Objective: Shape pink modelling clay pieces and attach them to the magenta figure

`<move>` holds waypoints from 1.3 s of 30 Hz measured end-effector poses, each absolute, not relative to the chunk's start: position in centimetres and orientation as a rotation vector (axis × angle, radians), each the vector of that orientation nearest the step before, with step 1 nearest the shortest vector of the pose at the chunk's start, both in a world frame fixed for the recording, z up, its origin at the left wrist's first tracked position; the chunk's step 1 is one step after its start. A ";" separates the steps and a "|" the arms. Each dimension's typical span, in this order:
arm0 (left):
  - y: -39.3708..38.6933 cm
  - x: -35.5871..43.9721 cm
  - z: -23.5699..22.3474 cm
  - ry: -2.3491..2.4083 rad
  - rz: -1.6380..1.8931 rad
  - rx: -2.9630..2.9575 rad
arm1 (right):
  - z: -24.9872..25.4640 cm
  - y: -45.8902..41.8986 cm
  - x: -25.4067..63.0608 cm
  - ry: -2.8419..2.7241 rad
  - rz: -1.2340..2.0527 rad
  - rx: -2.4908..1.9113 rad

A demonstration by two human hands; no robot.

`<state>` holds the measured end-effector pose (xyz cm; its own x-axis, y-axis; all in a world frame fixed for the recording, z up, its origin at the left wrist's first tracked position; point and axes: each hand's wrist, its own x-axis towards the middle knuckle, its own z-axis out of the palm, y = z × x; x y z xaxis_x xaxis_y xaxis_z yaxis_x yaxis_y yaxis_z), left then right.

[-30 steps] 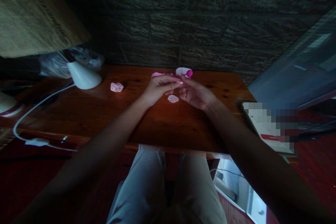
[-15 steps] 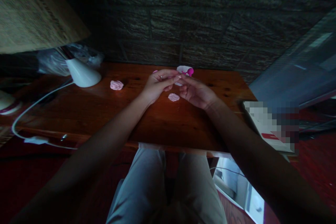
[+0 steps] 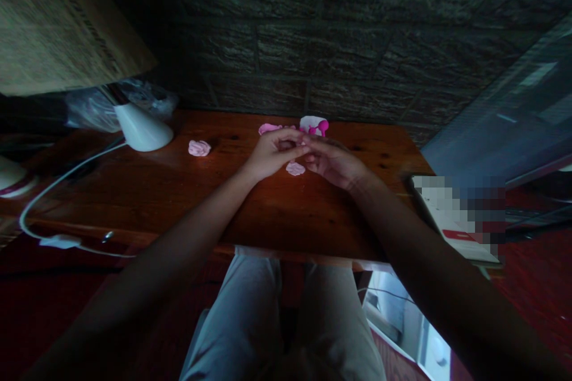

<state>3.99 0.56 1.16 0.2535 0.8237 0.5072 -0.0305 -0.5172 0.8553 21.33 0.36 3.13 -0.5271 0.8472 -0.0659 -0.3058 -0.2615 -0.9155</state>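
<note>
Left hand [image 3: 268, 155] and right hand [image 3: 334, 164]: fingertips meeting, fingers curled nearly closed; whether anything is pinched between them cannot be told. Landmark, flat pink piece [image 3: 295, 169]: on wooden table [image 3: 286, 214], just on the near side of the joined fingertips. Crumpled pink lump [image 3: 199, 148]: well left of landmark. Pink strip [image 3: 269, 129]: beyond landmark and leftward, partly hidden by the left hand. Magenta piece [image 3: 323, 126], round-ended, with white piece [image 3: 308, 122]: beyond landmark, slightly right. White lamp base [image 3: 142, 130]: far left of landmark.
</note>
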 end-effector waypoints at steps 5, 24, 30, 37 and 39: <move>0.7 3.9 1.0 0.696 1.265 1.808 | 2.6 0.5 21.3 -1.219 1.856 -0.789; 0.4 3.7 1.2 0.746 1.231 1.780 | 2.9 0.4 21.3 -1.182 1.879 -0.819; 0.3 4.0 1.3 0.734 1.235 1.766 | 2.7 0.5 21.2 -1.181 1.880 -0.773; 0.2 4.0 1.4 0.738 1.277 1.732 | 2.6 0.5 21.2 -1.179 1.901 -0.768; 0.2 4.0 1.5 0.764 1.277 1.730 | 2.6 0.6 21.2 -1.190 1.899 -0.764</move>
<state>4.04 0.20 1.48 0.2976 0.8432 0.4477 -0.0046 -0.4676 0.8839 21.16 0.56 2.62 -0.5364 0.8388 -0.0929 -0.2824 -0.2821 -0.9169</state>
